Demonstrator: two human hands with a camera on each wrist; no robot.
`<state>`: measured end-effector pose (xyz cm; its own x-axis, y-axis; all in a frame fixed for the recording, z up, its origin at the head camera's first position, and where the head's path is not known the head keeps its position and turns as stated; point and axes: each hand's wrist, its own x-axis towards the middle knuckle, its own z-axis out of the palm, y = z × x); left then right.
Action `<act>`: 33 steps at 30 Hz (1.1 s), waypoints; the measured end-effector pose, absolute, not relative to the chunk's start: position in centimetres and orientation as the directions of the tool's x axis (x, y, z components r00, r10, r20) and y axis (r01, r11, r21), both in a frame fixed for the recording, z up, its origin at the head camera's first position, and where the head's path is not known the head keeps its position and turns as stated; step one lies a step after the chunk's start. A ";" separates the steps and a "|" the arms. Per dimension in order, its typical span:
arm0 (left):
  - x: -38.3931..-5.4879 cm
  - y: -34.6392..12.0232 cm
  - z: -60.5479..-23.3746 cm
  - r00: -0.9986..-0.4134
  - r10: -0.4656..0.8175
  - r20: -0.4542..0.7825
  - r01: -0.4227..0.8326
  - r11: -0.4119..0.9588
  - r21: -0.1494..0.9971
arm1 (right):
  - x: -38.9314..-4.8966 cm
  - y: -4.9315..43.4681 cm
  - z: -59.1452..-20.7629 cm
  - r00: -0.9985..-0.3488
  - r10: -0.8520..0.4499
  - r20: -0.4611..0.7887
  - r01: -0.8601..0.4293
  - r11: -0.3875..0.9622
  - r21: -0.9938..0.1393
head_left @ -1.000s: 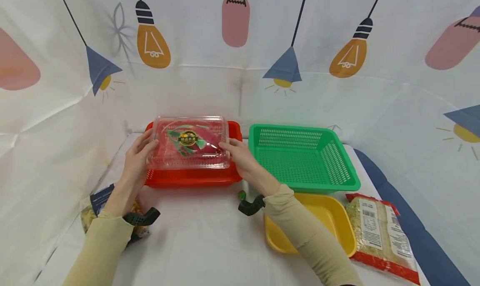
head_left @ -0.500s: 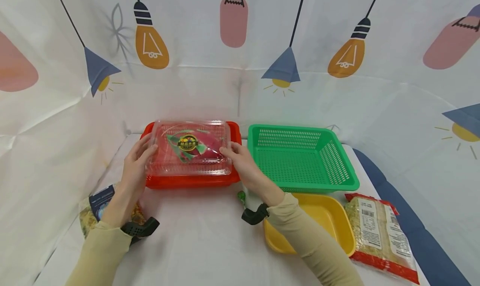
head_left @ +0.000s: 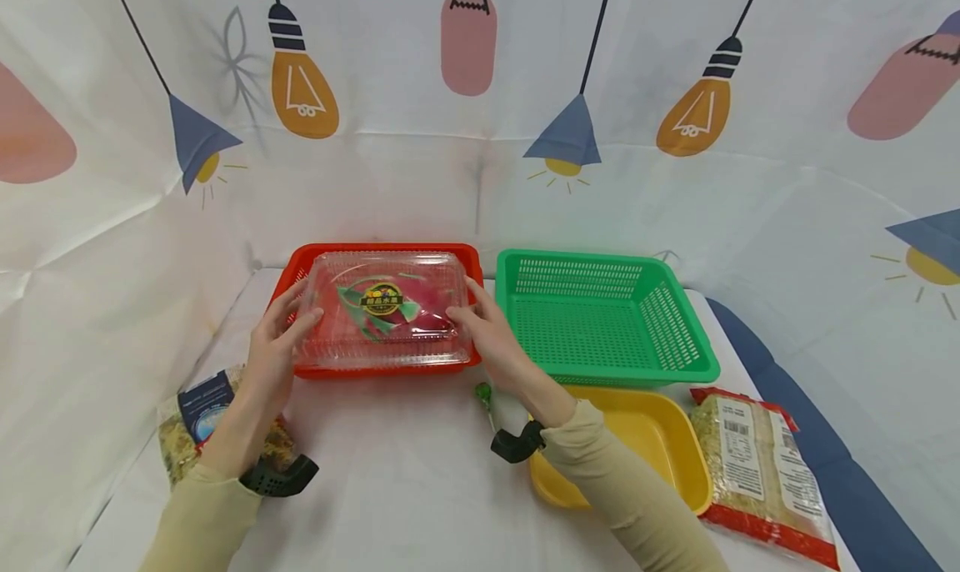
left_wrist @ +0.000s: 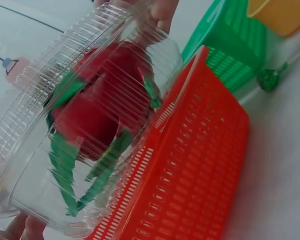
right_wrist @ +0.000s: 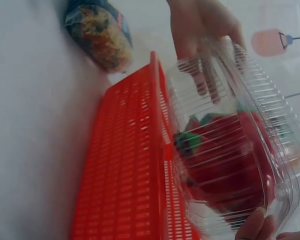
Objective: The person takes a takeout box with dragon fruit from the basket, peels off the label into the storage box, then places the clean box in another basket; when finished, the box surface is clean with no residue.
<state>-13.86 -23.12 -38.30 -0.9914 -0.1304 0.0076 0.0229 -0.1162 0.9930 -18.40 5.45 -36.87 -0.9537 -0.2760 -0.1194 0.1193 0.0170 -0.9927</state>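
Note:
A clear plastic fruit box with a round sticker on its lid overlaps the red basket in the head view. Inside the box lies a red dragon fruit with green scales. My left hand grips the box's left end, thumb on top. At the right end my right hand holds it the same way, thumb over the lid's edge. Both wrist views show the box tilted in the picture, right at the basket's rim. The fingers beneath the box are largely hidden in the head view.
Beside the red basket stands a green basket, with a yellow tray in front. A rice bag lies far right, a blue-labelled food packet under my left forearm. A green lollipop lies near my right wrist.
Both hands have brought the fruit box down and slightly nearer, so more of the red basket's far rim shows behind it. The other things stay put.

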 end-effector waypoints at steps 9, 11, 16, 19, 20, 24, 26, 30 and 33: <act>-12.6 -23.2 -38.9 -0.992 -0.103 0.068 0.070 -0.007 0.998 | -17.4 6.1 -37.3 -0.953 -0.271 -0.138 0.129 0.050 -0.990; -12.2 -23.2 -39.0 -0.992 -0.098 0.074 0.074 0.003 0.997 | -17.2 6.3 -37.5 -0.950 -0.280 -0.139 0.129 0.055 -0.990; -11.2 -23.3 -39.2 -0.994 -0.055 0.095 0.094 0.019 0.995 | -16.4 7.1 -37.8 -0.940 -0.312 -0.138 0.123 0.069 -0.990; -10.6 -23.4 -39.3 -0.993 -0.024 0.113 0.112 0.039 0.993 | -15.8 7.6 -37.8 -0.934 -0.333 -0.129 0.111 0.075 -0.991; -10.4 -23.4 -39.3 -0.993 -0.017 0.119 0.118 0.046 0.992 | -15.6 7.8 -37.8 -0.932 -0.340 -0.127 0.107 0.077 -0.991; -9.5 -23.4 -39.5 -0.992 0.019 0.123 0.124 0.048 0.991 | -14.6 8.5 -38.0 -0.917 -0.374 -0.139 0.104 0.112 -0.988; -9.1 -23.5 -39.6 -0.991 0.043 0.128 0.130 0.043 0.991 | -14.1 8.9 -38.1 -0.906 -0.398 -0.141 0.099 0.123 -0.987; -8.2 -23.9 -39.7 -0.983 0.116 0.143 0.151 0.059 0.987 | -13.2 9.4 -38.4 -0.888 -0.439 -0.136 0.078 0.149 -0.986; -7.4 -24.1 -39.8 -0.976 0.177 0.128 0.145 0.086 0.986 | -12.7 9.9 -38.5 -0.876 -0.466 -0.127 0.056 0.164 -0.985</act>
<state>-7.37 -24.12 -39.78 -0.9758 0.1767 0.1285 0.1453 0.0857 0.9857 -12.74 9.85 -38.53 -0.8757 -0.4657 -0.1272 0.0560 0.1637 -0.9849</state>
